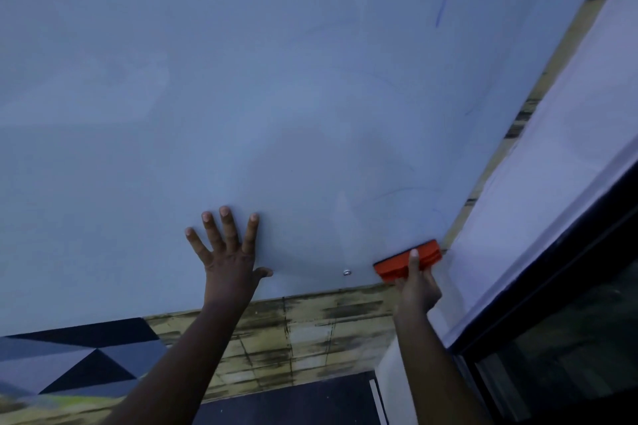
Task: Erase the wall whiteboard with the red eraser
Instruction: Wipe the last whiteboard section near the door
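The wall whiteboard [276, 79] fills most of the view, pale blue-grey, with faint blue marker lines [441, 7] toward its right side. My right hand [416, 286] grips the red eraser [393, 267] and holds it flat against the board's lower right corner, one finger laid across the eraser's back. My left hand [229, 248] presses flat on the board near its bottom edge, fingers spread.
A small metal screw head [347, 272] sits in the board between the hands. Below and right of the board runs a yellowish brick-pattern wall [310, 328]. A white wall [552, 183] and a dark window frame [569, 286] stand at the right. Patterned floor [76, 362] lies lower left.
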Tool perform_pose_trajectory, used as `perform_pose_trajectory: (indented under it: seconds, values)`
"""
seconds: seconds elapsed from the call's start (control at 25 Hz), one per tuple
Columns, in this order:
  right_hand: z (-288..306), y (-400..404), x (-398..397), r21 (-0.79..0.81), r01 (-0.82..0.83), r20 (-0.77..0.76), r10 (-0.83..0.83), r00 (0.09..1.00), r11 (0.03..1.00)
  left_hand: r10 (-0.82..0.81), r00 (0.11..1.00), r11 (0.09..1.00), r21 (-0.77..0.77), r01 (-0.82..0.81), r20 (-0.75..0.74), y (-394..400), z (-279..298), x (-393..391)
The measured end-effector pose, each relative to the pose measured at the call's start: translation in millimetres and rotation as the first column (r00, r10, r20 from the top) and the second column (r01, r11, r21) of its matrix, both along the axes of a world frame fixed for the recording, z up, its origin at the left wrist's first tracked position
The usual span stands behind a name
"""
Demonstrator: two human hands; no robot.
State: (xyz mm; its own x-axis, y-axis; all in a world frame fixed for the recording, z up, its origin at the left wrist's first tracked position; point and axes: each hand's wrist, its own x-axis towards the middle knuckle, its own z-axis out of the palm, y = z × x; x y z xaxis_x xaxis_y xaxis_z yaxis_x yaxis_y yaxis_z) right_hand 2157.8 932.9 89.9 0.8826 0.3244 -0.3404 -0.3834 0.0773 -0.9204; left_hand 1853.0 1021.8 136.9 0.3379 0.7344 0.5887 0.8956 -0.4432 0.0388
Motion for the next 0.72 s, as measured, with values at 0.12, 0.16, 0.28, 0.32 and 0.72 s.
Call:
perform_pose_trajectory:
  seconds: [0.12, 0.16, 0.28, 0.32, 0.72]
  values:
    - [34, 5, -24, -0.058, 0.043, 0.370, -0.019, 0.929, 0.997, -0.004, 1.000, 1.000, 0.018, 0.004, 0.003, 1, -4, 2]
    - [43, 8, -44, -0.058, 0.035, 0.460, -0.005, 0.888, 0.998, -0.001, 1.000, 1.000, 0.029, 0.001, 0.001, 1, -5, 2]
    - [58, 13, -112, -0.094, -0.166, 0.727, 0.182, 0.663, 0.982, 0.005, 1.000, 0.998, 0.069, -0.005, 0.000, 2, -10, 3]
    - [59, 14, -128, -0.179, -0.190, 0.834, 0.251, 0.491, 0.965, 0.002, 1.000, 0.997, 0.075, -0.002, -0.002, 2, -11, 3]
    - [138, 17, -46, 0.184, -0.023, 0.680, -0.111, 0.725, 0.983, -0.101, 0.975, 0.962, 0.270, 0.045, 0.197, -15, 27, -24]
